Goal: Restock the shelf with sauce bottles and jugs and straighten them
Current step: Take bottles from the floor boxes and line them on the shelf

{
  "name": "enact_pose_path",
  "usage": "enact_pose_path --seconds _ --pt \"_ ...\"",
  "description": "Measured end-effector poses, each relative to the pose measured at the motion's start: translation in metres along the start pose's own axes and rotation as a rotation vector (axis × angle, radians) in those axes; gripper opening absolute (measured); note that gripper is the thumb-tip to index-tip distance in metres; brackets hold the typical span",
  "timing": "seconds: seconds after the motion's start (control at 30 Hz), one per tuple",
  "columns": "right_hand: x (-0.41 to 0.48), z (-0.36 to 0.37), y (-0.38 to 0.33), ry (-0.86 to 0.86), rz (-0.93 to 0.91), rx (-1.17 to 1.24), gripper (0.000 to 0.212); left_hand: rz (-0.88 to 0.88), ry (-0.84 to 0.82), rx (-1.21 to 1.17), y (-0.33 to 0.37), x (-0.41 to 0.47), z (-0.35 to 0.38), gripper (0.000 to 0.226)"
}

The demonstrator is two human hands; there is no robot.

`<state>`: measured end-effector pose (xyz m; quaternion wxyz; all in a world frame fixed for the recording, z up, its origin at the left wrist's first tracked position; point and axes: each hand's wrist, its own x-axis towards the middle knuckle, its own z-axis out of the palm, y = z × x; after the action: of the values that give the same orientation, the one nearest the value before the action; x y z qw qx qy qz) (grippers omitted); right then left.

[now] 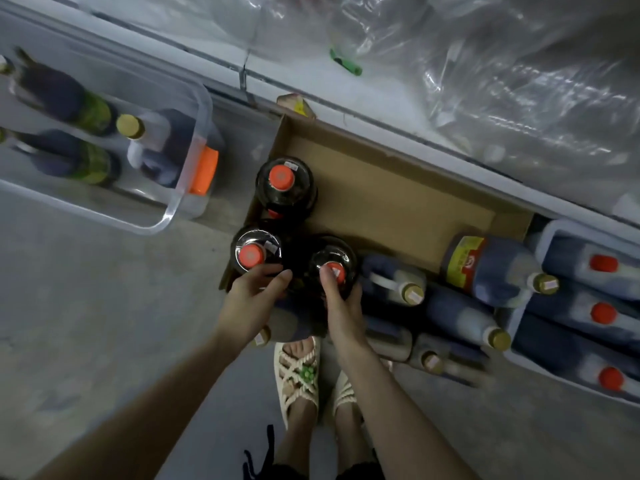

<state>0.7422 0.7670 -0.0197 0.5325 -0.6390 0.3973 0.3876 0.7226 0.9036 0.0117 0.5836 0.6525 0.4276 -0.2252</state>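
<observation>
Head view, looking straight down at the floor.

- Cardboard tray sits on the floor against a grey ledge draped in plastic sheeting. I judge the ledge to be the base of the shelf, but I cannot confirm it.
- Three dark bottles with red caps stand upright at the tray's left end: back bottle, left-front bottle and right-front bottle. The rest of the tray is bare cardboard.
- Right hand: fingers wrapped round the right-front bottle, thumb lying up against its cap.
- Left hand: fingers fairly straight, tips at the near side of the left-front bottle. I see no closed grip.
- Several jugs lie on their sides by the tray's near-right corner, among them a yellow-label jug. More red-capped ones fill a white bin to the right.
- Clear bin off the tray's left end holds more bottles.

Progress, my judgement: early. Only three bottles are stood in place. The lying jugs and both bins remain to be placed, then squared up in rows.
</observation>
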Motion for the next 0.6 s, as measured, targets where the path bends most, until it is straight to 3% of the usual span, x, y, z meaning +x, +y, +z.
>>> enact_pose_path --seconds 0.13,0.23,0.37,0.6 --pt "0.009 0.005 0.003 -0.022 -0.003 0.116 0.097 0.007 -0.021 -0.071 0.003 0.001 0.005 0.021" --pt "0.016 0.017 -0.004 0.018 0.007 0.268 0.126 0.023 -0.032 -0.087 0.008 0.001 0.008 0.019" --pt "0.029 0.024 -0.016 0.046 0.016 0.344 0.14 0.043 -0.028 -0.081 0.014 0.007 0.006 0.018" --pt "0.032 0.005 -0.052 0.061 -0.055 0.361 0.113 0.042 -0.039 -0.102 0.018 0.004 0.002 0.007"
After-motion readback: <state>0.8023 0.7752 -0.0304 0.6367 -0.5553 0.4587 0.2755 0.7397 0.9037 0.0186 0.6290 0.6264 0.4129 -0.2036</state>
